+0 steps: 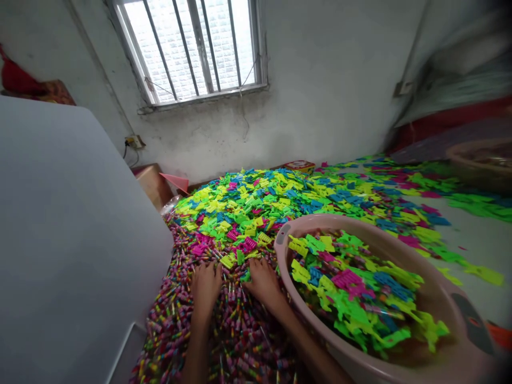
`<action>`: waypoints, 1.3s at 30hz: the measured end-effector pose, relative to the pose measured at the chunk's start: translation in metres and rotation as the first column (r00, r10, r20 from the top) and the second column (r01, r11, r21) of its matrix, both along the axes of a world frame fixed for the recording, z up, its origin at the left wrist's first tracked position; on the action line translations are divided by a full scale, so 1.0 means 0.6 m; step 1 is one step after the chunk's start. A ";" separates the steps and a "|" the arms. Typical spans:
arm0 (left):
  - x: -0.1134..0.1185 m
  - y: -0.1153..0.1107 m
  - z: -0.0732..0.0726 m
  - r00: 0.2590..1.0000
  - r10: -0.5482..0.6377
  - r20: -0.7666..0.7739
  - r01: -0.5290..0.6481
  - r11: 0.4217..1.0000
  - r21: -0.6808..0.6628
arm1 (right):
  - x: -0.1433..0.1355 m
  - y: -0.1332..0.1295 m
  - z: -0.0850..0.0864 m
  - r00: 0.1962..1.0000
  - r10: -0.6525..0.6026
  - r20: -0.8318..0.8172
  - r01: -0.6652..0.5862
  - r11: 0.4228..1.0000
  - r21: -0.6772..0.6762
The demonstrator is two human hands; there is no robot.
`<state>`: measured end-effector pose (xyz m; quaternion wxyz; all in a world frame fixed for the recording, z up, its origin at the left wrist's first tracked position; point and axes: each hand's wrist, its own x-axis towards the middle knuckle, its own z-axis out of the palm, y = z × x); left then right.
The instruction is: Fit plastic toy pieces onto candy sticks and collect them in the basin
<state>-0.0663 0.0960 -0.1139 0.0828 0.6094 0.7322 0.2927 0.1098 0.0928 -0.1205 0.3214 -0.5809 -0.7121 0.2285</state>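
Note:
My left hand (206, 285) lies palm down on a heap of small pink-purple tubes with coloured bits (176, 314), its fingers reaching toward the bright plastic pieces. To its right, my right hand (262, 280) rests on the same heap, thumb and fingers apart. A small green piece (245, 276) shows by that thumb; I cannot tell whether it is gripped. Just beyond both fingertips begins a mound of flat yellow, green, blue and pink plastic pieces (248, 202). The fingertips are partly sunk among the pieces.
A large pink tub (282, 256) holding similar plastic pieces and tubes stands close against my right forearm. A pale smooth panel (80, 224) rises on the left. Behind the mound are a cardboard box (154, 184), a wall and a barred window (196, 48). Another basin (480, 160) sits far right.

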 end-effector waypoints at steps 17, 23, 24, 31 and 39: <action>0.103 -0.087 0.175 0.798 -0.408 0.443 0.180 0.863 0.472 | 0.019 -0.071 0.168 0.117 -0.028 -0.993 -0.300 0.952 -0.062; 0.115 -0.107 0.192 0.789 -0.457 0.412 0.234 0.842 0.486 | 0.031 -0.096 0.199 -0.022 -0.050 -0.998 -0.341 0.939 -0.040; 0.117 -0.108 0.192 0.785 -0.473 0.401 0.254 0.835 0.487 | 0.031 -0.097 0.199 -0.007 -0.061 -0.998 -0.326 0.944 -0.056; 0.117 -0.127 0.201 0.714 -0.485 0.505 0.166 0.818 0.551 | 0.035 -0.098 0.203 0.073 -0.083 -0.994 -0.275 0.956 -0.100; 0.109 -0.136 0.210 0.807 -0.309 0.504 -0.173 0.692 0.701 | 0.045 -0.115 0.217 0.197 -0.036 -0.980 -0.273 0.958 -0.090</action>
